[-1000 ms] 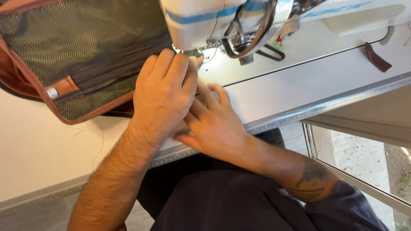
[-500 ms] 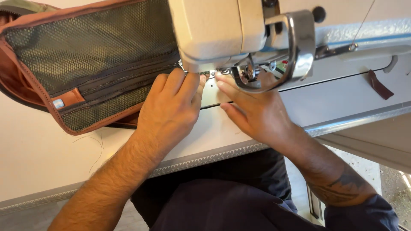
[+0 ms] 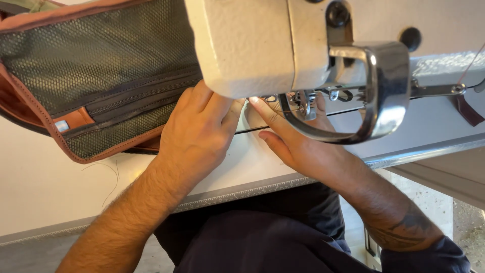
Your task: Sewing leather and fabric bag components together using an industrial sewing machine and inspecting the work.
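Observation:
A bag panel (image 3: 96, 86) of olive-green mesh with a dark zipper band and brown leather trim lies on the white table (image 3: 45, 187), reaching under the cream sewing machine head (image 3: 252, 45). My left hand (image 3: 197, 136) rests flat by the panel's right edge, fingertips hidden beneath the machine head. My right hand (image 3: 298, 141) lies flat just to its right, fingers pointing up to the presser foot area (image 3: 303, 103) inside the chrome guard loop (image 3: 374, 101). Neither hand grips anything that I can see.
A metal strip edges the table front (image 3: 252, 189). A small dark brown leather piece (image 3: 467, 108) lies at the right. Loose thread (image 3: 111, 174) lies left of my forearm. My lap in dark clothing (image 3: 252, 237) sits below the table, with floor at lower right.
The view has moved closer and lower, so the machine head fills more of the frame. My right hand came out from under the left and now reaches the presser foot.

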